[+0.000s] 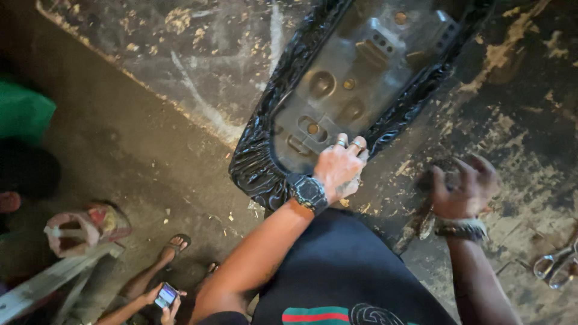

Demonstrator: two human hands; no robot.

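My left hand (341,167) presses, fingers closed, on the near edge of the upturned seat (355,78), gripping its glossy black cover (256,165) on the worn workbench (518,126). My right hand (462,186) curls around something dark I cannot make out.

This looks like a small upholstery or repair workshop: a scarred, glue-stained counter (518,120) carries an upturned motorcycle seat (355,78) with black vinyl stretched round its plastic base, scissors (557,265) lie nearby, and the bare concrete floor (120,156) below is dusty.
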